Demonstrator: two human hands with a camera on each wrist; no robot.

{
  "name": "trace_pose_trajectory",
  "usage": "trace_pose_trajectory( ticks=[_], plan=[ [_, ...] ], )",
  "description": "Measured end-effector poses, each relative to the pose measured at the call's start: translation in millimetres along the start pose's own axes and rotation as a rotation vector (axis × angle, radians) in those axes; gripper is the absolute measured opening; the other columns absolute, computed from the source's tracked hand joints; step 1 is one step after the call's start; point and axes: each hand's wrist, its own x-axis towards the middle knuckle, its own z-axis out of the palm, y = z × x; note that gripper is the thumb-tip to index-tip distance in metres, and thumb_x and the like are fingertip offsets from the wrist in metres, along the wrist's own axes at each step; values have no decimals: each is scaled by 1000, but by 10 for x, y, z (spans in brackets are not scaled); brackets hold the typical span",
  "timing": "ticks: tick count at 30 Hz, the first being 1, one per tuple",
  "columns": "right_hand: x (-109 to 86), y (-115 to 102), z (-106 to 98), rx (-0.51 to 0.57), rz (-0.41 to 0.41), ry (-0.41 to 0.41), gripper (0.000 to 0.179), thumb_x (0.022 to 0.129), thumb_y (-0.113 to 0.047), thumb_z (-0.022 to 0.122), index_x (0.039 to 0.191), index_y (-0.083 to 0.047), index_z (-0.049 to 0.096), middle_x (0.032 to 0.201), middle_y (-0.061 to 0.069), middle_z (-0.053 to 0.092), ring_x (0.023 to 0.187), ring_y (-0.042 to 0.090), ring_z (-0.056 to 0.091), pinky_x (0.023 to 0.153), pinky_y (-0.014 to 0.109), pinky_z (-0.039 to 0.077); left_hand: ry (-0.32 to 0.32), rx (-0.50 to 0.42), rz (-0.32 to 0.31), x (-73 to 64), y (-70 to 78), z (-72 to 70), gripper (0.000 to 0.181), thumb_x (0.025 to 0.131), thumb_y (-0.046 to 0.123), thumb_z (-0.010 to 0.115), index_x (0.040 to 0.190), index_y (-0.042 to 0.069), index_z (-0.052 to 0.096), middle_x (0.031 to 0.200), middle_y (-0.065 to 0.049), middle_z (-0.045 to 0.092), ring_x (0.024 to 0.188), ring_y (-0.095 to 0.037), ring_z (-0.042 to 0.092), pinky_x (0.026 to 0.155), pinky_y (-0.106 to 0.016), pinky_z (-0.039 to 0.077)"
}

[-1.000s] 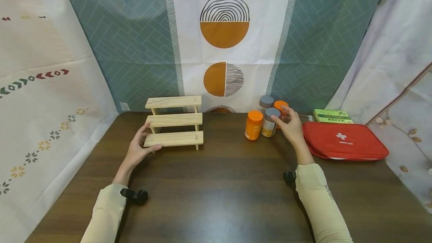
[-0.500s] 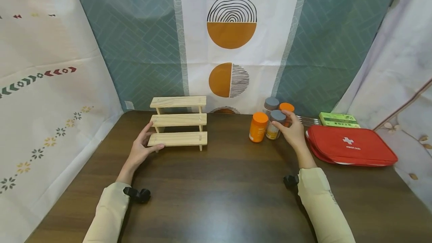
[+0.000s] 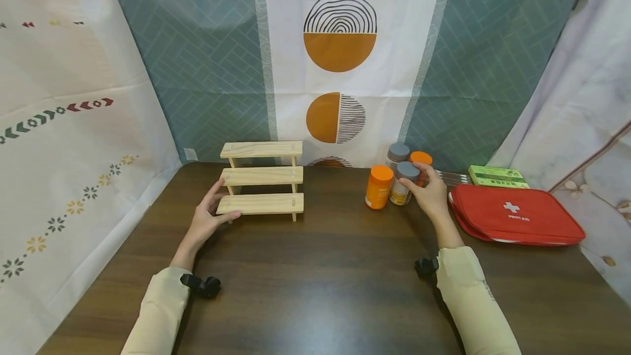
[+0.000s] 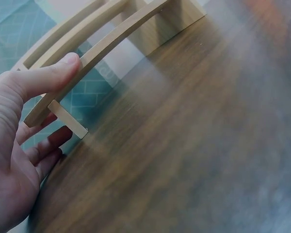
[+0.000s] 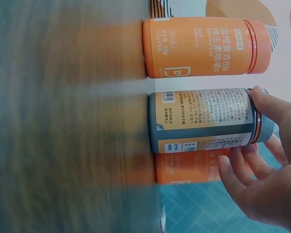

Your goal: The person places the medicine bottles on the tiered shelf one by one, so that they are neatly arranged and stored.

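At the left end of a three-tier wooden display stand (image 3: 261, 201), my left hand (image 3: 203, 218) grips the lowest step. The left wrist view has its thumb (image 4: 63, 70) over the step's front edge and the other fingers bent behind the end. My right hand (image 3: 430, 193) holds a grey-capped supplement bottle (image 5: 203, 116) by its lid, thumb on one side and fingers on the other. Close beside it stands an orange bottle (image 3: 378, 188). Behind are a second grey-capped bottle (image 3: 397, 152) and another orange bottle (image 3: 420, 159), the latter partly hidden by my fingers.
A red first-aid pouch (image 3: 515, 217) lies right of my right hand. Behind it are a green and yellow box (image 3: 498, 176) and some thin packaged items (image 3: 451, 177). Patterned cloth (image 3: 340, 81) hangs along the back of the dark wooden table (image 3: 315, 273).
The head view has shifted, so everything sits slightly further right in it. Both hands keep their places, the left on the stand and the right at the grey-capped bottle.
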Motion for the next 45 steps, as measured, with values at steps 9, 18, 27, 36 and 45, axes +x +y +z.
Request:
trace_pose_trajectory(
  ticks=[9, 18, 27, 36, 45],
  plan=[
    [20, -19, 0, -10, -22, 16, 56, 86, -18, 75, 135, -2, 53, 123, 25, 59, 111, 37, 56, 80, 15, 38, 3, 8, 12, -22, -52, -12, 94, 84, 2, 75, 157, 26, 20, 136, -26, 46, 104, 9, 54, 77, -12, 48],
    [-12, 6, -33, -14, 9, 42, 54, 86, -22, 76, 132, -3, 55, 122, 23, 60, 110, 35, 56, 79, 15, 38, 2, 39, 4, 48, -28, 12, 91, 83, 5, 77, 156, 23, 25, 131, -22, 50, 104, 10, 53, 78, -11, 47],
    [1, -25, -44, 13, 0, 30, 53, 87, -23, 75, 130, -1, 54, 123, 24, 59, 112, 34, 56, 92, 33, 47, -5, 7, 3, 31, -9, 6, 91, 84, 4, 74, 156, 24, 23, 125, -13, 52, 100, 7, 56, 75, -14, 49],
    [16, -67, 9, 119, 10, 29, 53, 85, -23, 77, 129, -1, 55, 120, 24, 59, 109, 33, 56, 62, 3, 42, 9, 12, -22, -61, 11, -75, 91, 85, 4, 74, 157, 22, 21, 125, -7, 51, 103, 6, 54, 78, -11, 48],
    [-3, -46, -115, 151, 37, 77, 51, 84, -24, 78, 127, -4, 57, 112, 13, 60, 100, 17, 55, 62, 9, 45, -15, 1, -10, 11, -17, -5, 90, 85, 4, 74, 156, 23, 22, 126, -9, 51, 101, 6, 55, 76, -13, 49]
  ],
)
